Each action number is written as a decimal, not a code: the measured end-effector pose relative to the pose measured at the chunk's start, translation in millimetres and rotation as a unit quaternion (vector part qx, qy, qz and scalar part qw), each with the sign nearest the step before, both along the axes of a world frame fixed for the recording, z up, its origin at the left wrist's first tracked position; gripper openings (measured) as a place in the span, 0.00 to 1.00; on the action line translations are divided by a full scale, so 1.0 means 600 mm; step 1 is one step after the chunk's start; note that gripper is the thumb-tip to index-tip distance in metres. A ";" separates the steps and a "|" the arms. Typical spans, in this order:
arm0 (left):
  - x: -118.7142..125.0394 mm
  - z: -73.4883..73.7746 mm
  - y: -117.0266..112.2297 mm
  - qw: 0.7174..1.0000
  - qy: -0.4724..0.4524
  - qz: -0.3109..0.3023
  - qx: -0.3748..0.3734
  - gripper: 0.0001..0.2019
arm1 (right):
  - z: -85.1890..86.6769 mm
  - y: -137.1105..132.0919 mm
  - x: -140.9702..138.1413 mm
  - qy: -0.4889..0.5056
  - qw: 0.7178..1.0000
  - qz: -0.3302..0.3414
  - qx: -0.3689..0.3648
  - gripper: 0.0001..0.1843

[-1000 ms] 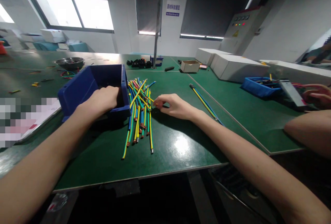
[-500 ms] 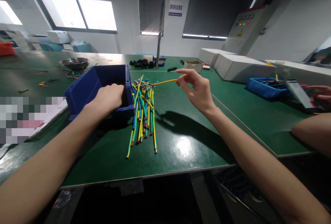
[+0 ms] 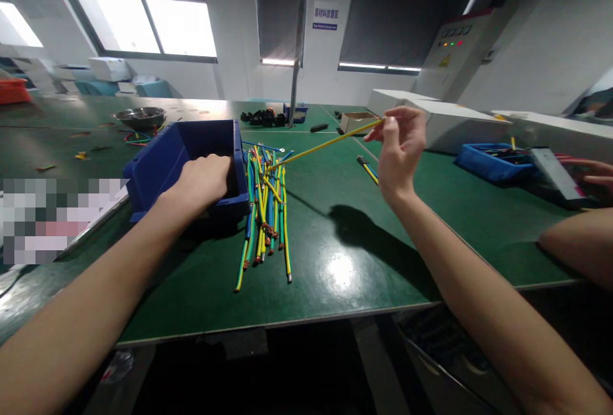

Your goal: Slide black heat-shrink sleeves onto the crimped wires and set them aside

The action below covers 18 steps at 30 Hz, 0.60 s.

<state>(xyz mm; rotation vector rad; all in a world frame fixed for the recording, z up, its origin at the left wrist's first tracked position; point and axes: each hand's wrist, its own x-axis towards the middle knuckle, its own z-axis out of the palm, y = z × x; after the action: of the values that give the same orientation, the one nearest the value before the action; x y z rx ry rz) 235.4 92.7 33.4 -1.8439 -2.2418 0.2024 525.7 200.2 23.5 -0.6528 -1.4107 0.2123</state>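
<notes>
My right hand (image 3: 400,147) is raised above the table, its thumb and fingers pinching the end of a yellow wire (image 3: 330,142). That wire slants down left to a pile of cut wires (image 3: 268,211), yellow, green-striped and blue, several with bare copper or metal ends. My left hand (image 3: 204,179) is inside a blue plastic bin (image 3: 184,140) left of the pile, knuckles up and fingers curled. Its fingertips and anything in them are hidden. Partly behind my right wrist lie yellow and blue wires (image 3: 368,169) with dark ends.
A metal bowl (image 3: 140,117) stands behind the bin, and black parts (image 3: 263,118) lie at the back. On the right are white boxes (image 3: 460,121), a blue tray of wires (image 3: 493,163) and another person's hand (image 3: 596,172). The green table's (image 3: 325,300) front edge is near me.
My right hand has moved right and up, drawing the yellow wire further from the pile. Several wires in the pile have shifted. My left hand stays in the bin.
</notes>
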 end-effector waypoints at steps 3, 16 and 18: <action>0.000 -0.001 -0.001 1.000 -0.003 0.000 0.001 0.21 | 0.005 0.020 0.015 0.076 0.997 0.016 0.007 0.11; 0.004 0.005 -0.003 1.000 -0.012 0.007 -0.014 0.22 | 0.006 -0.004 0.006 0.061 0.926 0.302 -0.219 0.15; 0.004 0.006 -0.004 1.000 -0.012 0.007 -0.016 0.22 | 0.001 -0.017 -0.003 0.002 0.898 0.350 -0.267 0.15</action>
<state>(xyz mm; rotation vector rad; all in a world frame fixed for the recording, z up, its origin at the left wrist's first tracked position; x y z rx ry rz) 237.9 90.5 36.7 -1.8557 -2.2818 0.2204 524.0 190.3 23.9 -0.5521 -1.5453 1.2060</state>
